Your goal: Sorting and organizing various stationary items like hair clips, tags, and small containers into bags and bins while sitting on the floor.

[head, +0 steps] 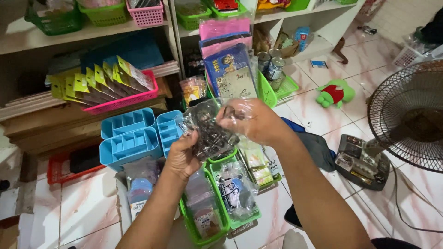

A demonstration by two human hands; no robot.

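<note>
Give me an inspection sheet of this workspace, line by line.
Surface: tiled floor, white with pink veining.
Job's things: clear plastic bag of small dark metal pieces, held up between both hands.
Clutter: green baskets of packets below; blue divided trays; pink basket of yellow cards.
Grips: left hand grips the bag's lower edge; right hand pinches its top.
Cables: fan cord trailing on the floor.
Surroundings: standing fan, shelves, green plush toy.
</note>
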